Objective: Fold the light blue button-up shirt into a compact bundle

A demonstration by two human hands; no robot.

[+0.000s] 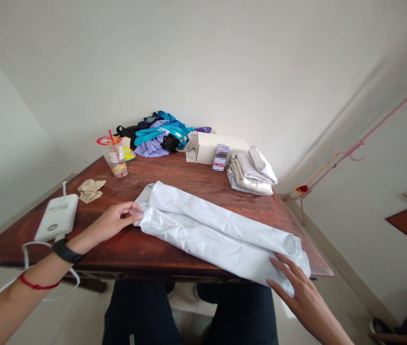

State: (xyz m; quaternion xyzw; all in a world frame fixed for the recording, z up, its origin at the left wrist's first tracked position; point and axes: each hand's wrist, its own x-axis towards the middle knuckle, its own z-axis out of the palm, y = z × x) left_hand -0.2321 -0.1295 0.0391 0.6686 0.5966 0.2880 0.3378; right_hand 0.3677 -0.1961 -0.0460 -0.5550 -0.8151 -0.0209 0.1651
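A white cloth (pixel 218 230), folded into a long strip, lies slantwise across the front of the wooden table (pixel 117 247). At its left end, my left hand (pixel 119 220) pinches the edge of the cloth between thumb and fingers. My right hand (pixel 293 280) rests on the right end of the cloth near the table's front edge, its fingers spread and thumb apart. Two long folded layers run side by side along the strip, with creases in the surface.
A clear cup (pixel 115 158), crumpled tissue (pixel 91 190) and white power bank (pixel 58 215) with a cable stand left. Behind are piled clothes (pixel 163 134), a white box (pixel 207 147) and folded cloths (pixel 252 172). A pink rack (pixel 354 149) is at right.
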